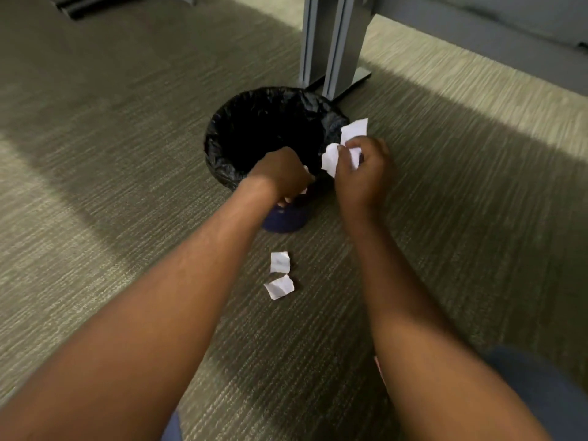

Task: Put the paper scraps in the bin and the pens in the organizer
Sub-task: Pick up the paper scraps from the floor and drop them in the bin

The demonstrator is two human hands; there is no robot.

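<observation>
A round bin (222, 148) with a black liner stands on the carpet, its dark blue base showing below my hands. My left hand (281, 175) is closed over the bin's near rim, with bits of white paper showing between its fingers. My right hand (361, 168) is at the bin's right edge, shut on several white paper scraps (353, 130) that stick up above the fingers. Two more white scraps lie on the carpet in front of the bin, one (280, 261) above the other (280, 287). No pens or organizer are in view.
A grey metal desk leg (334, 43) with a flat foot stands just behind the bin. A grey desk panel (477, 23) runs along the upper right. My knees in dark blue cloth (534, 386) are at the bottom. Carpet surrounds everything.
</observation>
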